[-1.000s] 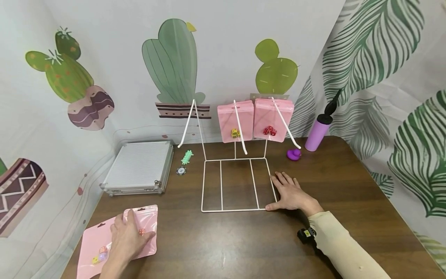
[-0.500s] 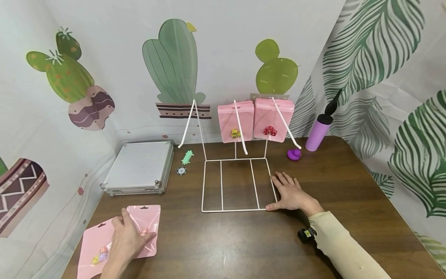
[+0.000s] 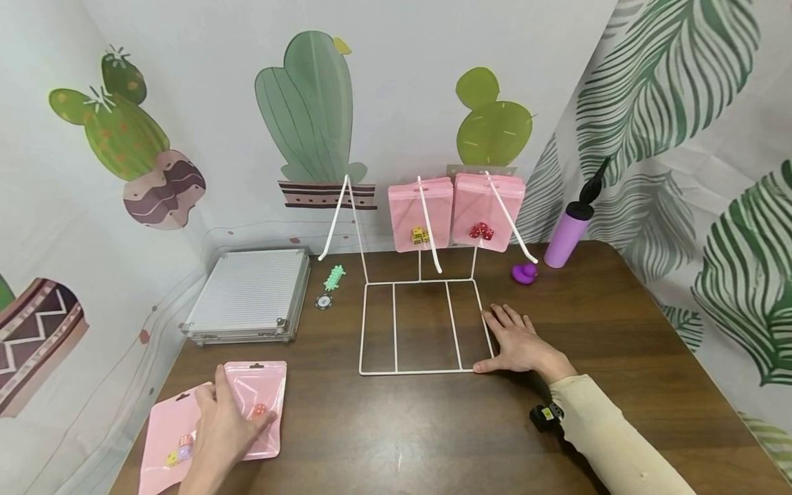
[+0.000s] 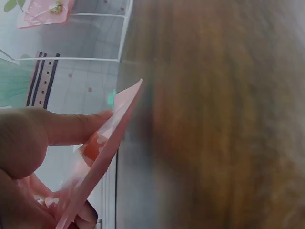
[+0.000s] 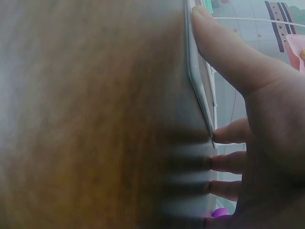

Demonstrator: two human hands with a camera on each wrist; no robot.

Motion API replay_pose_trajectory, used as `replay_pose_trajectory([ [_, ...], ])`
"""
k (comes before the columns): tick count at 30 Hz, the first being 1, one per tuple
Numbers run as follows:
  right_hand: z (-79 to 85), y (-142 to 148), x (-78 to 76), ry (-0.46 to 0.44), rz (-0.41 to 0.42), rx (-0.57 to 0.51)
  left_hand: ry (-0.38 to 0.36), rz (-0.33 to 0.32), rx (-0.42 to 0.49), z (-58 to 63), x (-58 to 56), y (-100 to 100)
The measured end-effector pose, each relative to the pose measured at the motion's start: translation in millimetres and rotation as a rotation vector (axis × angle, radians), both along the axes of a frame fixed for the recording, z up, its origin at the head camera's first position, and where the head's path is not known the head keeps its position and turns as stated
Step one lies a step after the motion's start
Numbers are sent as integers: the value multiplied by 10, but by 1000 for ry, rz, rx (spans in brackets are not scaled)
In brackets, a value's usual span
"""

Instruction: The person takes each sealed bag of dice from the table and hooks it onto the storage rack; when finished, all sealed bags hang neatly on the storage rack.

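My left hand (image 3: 224, 430) pinches a pink zip bag (image 3: 262, 385) at the lower left of the table. In the left wrist view the thumb lies on the bag's face, fingertips show behind its edge, and the bag tilts up. Red dice (image 3: 258, 410) show through its front. Beside it and partly under the hand lies a second pink bag (image 3: 162, 440) with mixed dice. My right hand (image 3: 518, 347) is spread flat on the table, its thumb touching the front right corner of the white wire rack (image 3: 408, 372). Pink bags (image 3: 437, 206) hang from two of the rack's hooks.
A silver case (image 3: 247, 295) stands at the back left. Near it lie a green toy (image 3: 334, 277) and a poker chip (image 3: 324, 302). A purple duck (image 3: 524, 274) and a purple hand pump (image 3: 566, 237) stand at the back right.
The bag with red dice has shifted slightly right, and the left fingertips have moved to its left edge. The right hand stays in place on the rack's corner.
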State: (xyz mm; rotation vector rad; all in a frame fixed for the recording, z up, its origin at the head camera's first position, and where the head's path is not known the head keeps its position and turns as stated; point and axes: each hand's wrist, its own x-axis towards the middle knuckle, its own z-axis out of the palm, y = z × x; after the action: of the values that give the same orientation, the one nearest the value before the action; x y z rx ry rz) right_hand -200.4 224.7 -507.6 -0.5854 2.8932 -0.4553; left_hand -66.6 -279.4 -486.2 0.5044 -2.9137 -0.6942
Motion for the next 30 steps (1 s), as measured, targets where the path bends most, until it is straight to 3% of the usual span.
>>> replay_pose_trajectory([
  [8, 4, -5, -6, -7, 1, -1, 111, -17, -6, 144, 26, 85],
  [18, 7, -1, 0, -9, 3, 0, 152, -27, 33, 308, 16, 221],
  [30, 22, -19, 8, -15, 0, 3, 363, -67, 97, 491, -44, 403],
])
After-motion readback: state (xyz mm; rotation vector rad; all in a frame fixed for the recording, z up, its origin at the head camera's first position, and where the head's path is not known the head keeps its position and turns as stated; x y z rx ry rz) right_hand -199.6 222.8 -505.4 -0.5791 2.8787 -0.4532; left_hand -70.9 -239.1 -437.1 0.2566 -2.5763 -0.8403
